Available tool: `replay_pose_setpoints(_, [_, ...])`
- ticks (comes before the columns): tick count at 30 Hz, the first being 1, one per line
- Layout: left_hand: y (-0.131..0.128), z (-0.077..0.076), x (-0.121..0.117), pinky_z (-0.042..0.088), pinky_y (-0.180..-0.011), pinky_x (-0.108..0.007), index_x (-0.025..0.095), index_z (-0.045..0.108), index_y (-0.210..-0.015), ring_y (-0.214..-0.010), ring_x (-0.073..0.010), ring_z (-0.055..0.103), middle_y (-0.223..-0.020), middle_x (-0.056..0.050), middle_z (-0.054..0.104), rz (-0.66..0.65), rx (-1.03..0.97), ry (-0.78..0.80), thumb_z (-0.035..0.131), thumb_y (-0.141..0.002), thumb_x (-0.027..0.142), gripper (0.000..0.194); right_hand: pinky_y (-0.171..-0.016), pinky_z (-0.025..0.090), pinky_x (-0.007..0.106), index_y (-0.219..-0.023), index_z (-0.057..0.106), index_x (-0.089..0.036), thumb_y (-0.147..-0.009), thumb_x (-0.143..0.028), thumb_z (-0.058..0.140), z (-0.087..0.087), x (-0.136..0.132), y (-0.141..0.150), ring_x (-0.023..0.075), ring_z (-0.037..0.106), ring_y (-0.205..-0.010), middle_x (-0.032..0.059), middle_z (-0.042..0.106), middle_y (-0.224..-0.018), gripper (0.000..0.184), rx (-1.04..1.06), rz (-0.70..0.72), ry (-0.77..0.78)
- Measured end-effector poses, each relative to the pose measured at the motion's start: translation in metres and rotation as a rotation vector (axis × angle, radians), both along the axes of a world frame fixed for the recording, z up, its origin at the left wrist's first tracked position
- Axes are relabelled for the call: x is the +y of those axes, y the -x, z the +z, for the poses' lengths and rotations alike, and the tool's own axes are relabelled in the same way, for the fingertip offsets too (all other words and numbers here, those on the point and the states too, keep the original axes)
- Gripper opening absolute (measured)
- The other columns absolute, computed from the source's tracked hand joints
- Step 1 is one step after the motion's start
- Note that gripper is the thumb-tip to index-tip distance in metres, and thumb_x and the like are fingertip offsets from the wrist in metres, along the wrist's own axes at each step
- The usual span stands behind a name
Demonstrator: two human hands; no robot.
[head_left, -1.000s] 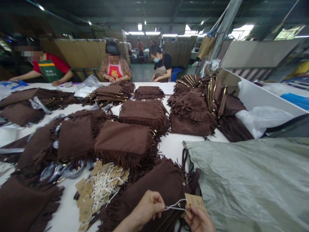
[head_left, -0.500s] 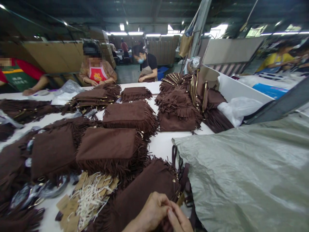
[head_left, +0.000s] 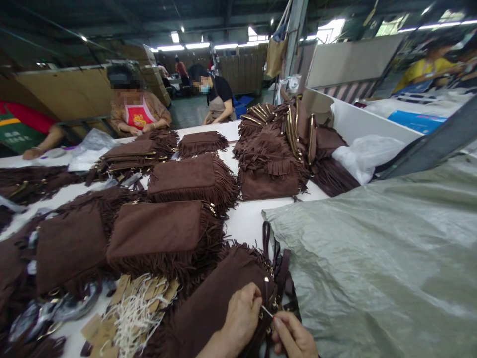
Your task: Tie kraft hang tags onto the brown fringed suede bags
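A brown fringed bag (head_left: 208,293) lies in front of me at the bottom, its gold-coloured hardware at the right end. Over that end my left hand (head_left: 242,313) is closed, pinching one end of a short white string (head_left: 267,312). My right hand (head_left: 292,335) is closed on the string's other end, just to the right and a little lower. Whether a tag hangs on the string is hidden. Left of the bag lies a heap of brown paper tags (head_left: 100,330) with white strings (head_left: 139,313).
Stacks of brown fringed bags (head_left: 156,228) cover much of the white table (head_left: 244,221). A grey-green plastic sheet (head_left: 372,258) spreads on the right, beneath a slanting grey post (head_left: 421,146). Across the table, co-workers stand, one in a red bib apron (head_left: 139,115).
My hands have moved apart, the right one to the right, and the white string now shows taut between them. The view has shifted slightly.
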State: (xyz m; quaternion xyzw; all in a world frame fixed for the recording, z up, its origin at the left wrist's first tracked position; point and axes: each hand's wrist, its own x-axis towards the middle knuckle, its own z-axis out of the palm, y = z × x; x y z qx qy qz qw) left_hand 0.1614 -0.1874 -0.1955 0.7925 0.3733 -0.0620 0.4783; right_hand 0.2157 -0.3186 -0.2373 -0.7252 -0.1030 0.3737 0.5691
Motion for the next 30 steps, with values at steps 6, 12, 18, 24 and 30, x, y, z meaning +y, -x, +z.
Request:
replay_pose_setpoints(6, [-0.041, -0.021, -0.009, 0.032, -0.087, -0.039, 0.015, 0.049, -0.1, -0.102, -0.0274, 0.042, -0.105, -0.011, 0.048, -0.143, 0.134, -0.372, 0.055, -0.065, 0.03, 0.039, -0.04, 0.035, 0.021, -0.069, 0.06, -0.018, -0.062, -0.062, 0.057, 0.002, -0.005, -0.012, 0.0099, 0.047, -0.036, -0.0035, 0.054, -0.046, 0.045, 0.061, -0.151, 0.01])
replay_pose_setpoints(12, [-0.051, -0.025, 0.005, 0.038, -0.077, -0.034, 0.02, 0.053, -0.091, -0.092, -0.0243, 0.048, -0.097, -0.008, 0.048, -0.207, 0.193, -0.365, 0.049, -0.068, 0.029, 0.025, -0.041, 0.036, 0.022, -0.071, 0.06, -0.017, -0.062, -0.061, 0.057, 0.002, -0.006, -0.015, 0.0105, 0.047, -0.037, -0.0039, 0.053, -0.045, 0.045, 0.058, -0.187, 0.035])
replay_pose_setpoints(18, [-0.048, -0.017, 0.027, 0.036, -0.072, -0.029, 0.019, 0.057, -0.089, -0.078, -0.0186, 0.051, -0.078, -0.003, 0.054, -0.192, 0.115, -0.081, 0.046, -0.068, 0.019, 0.024, -0.04, 0.035, 0.023, -0.071, 0.059, -0.018, -0.062, -0.061, 0.056, -0.001, 0.002, -0.022, 0.0101, 0.044, -0.037, -0.0053, 0.05, -0.044, 0.044, 0.078, -0.176, 0.033])
replay_pose_setpoints(24, [-0.05, -0.031, 0.051, 0.028, -0.051, -0.022, 0.013, 0.062, -0.086, -0.051, -0.0093, 0.038, -0.053, 0.006, 0.041, -0.146, 0.028, 0.354, 0.055, -0.056, 0.016, 0.031, -0.041, 0.031, 0.021, -0.078, 0.059, -0.016, -0.068, -0.053, 0.056, -0.011, 0.009, -0.036, 0.0086, 0.038, -0.041, -0.0069, 0.044, -0.047, 0.039, 0.099, -0.205, -0.006])
replay_pose_setpoints(30, [-0.042, -0.03, 0.069, 0.027, -0.05, -0.02, 0.012, 0.06, -0.082, -0.049, -0.0059, 0.039, -0.054, 0.007, 0.049, -0.005, -0.106, 0.796, 0.063, -0.043, 0.01, 0.039, -0.043, 0.029, 0.021, -0.078, 0.058, -0.016, -0.071, -0.05, 0.055, -0.006, 0.02, -0.039, 0.008, 0.036, -0.042, -0.0079, 0.041, -0.046, 0.035, 0.133, -0.207, -0.06])
